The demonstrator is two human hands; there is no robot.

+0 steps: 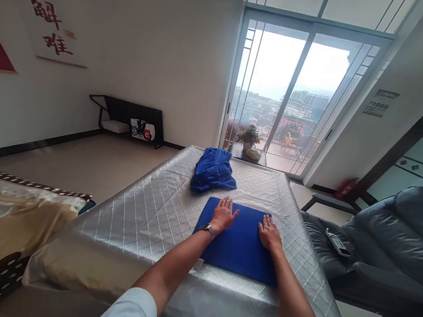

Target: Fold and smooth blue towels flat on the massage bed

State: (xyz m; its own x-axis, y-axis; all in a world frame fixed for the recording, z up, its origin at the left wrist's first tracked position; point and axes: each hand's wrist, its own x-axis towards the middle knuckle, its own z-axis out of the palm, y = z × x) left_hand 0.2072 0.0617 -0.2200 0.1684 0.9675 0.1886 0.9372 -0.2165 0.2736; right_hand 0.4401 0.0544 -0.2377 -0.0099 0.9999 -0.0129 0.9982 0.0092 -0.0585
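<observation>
A flat blue rectangular cushion (240, 250) lies on the silver quilted bed cover (136, 221), with a small white tag at its near left edge. My left hand (224, 215), with a watch on the wrist, rests flat on the cushion's upper left part, fingers stretched out and thumb apart. Over its right side lies my right hand (269, 233), palm down and fingers extended. Neither hand grips anything. Beyond the cushion sits a crumpled piece of blue cloth (213, 171), apart from both hands.
A dark padded armchair (398, 245) stands close on the right, a white corded device (340, 244) on its seat. To the left is a patterned blanket (11, 226). Past the bed's far end, a small table (237, 153) holds a potted plant (250, 135) before sliding glass doors.
</observation>
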